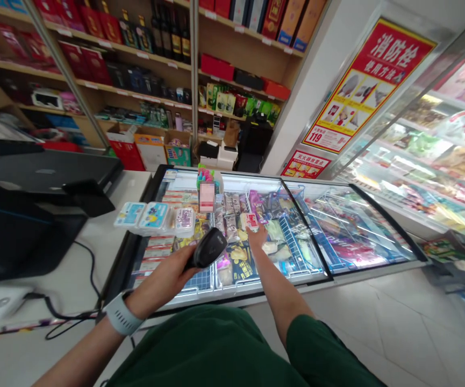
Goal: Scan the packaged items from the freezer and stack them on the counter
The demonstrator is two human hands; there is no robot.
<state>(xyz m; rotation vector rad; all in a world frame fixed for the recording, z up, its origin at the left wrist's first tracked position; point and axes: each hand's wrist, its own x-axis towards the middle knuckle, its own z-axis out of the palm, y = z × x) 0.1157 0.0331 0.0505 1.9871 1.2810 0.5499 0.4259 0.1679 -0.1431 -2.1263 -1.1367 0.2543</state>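
My left hand (pixel 174 275), a pale watch strap on its wrist, is closed around the handle of a black barcode scanner (pixel 211 247). The scanner's head points away from me over a glass-topped chest freezer (pixel 232 290). Stretched forward over the glass, my right hand (pixel 258 236) grips a small red-and-white package (pixel 250 220); its fingers are partly hidden. Left of the scanner, on the freezer's edge, sit clear plastic tubs with blue labels (pixel 154 216) and a tub with a purple-patterned lid (pixel 184 219). Near the freezer's far side stands a colourful item with a pink-and-white front (pixel 207 196).
At left is a white counter (pixel 55 269) with a dark checkout terminal (pixel 18 215) and loose black cables (pixel 93 263). Shelves of bottles and boxes (pixel 135 70) line the back. A pillar with a red-and-yellow sign (pixel 371 86) and a lit display fridge (pixel 437 140) stand right.
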